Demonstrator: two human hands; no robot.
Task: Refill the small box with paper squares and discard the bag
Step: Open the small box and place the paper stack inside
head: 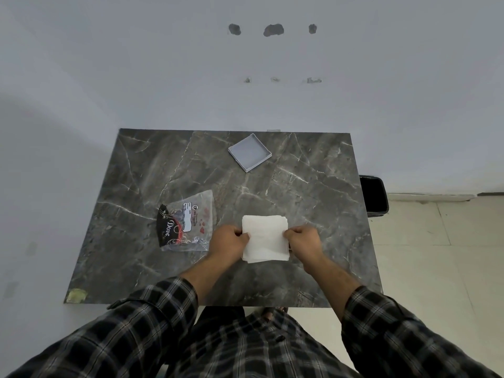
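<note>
Resting near the table's (pixel 131 268) front edge, a white stack of paper squares (pixel 265 236) is pinched at its sides by the left hand (pixel 228 239) and right hand (pixel 303 238). A clear printed plastic bag (pixel 188 221) lies just left; a shallow grey square box (pixel 249 151) sits empty near the back edge.

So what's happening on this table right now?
A person holds a stack of white paper squares by its side edges, left hand and right hand. The emptied plastic bag lies to the left. The small box sits open and empty at the far side of the table.
</note>
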